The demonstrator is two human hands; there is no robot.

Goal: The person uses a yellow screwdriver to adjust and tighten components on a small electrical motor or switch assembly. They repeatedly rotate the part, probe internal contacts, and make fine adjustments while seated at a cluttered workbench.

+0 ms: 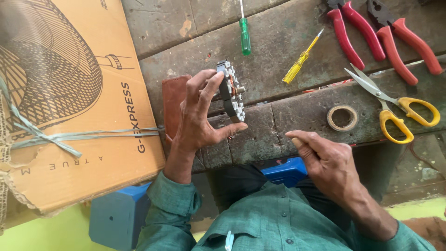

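cardboard fan carton, tied with pale strapping, lying flat at far left and overlapping the workbench edge. worn wooden bench, bare planks, tools laid out along its far right side, within reach. left hand: fingers and thumb clamped on the rim of a fan motor stator, held edge-up above the bench, likely for viewing its copper windings. right hand: fingers loosely curled together, holding nothing visible, near the bench front. brown leather wallet behind the left hand. two red-handled pliers; yellow-handled scissors; green screwdriver; yellow screwdriver; tape roll. nothing lies between the hands.
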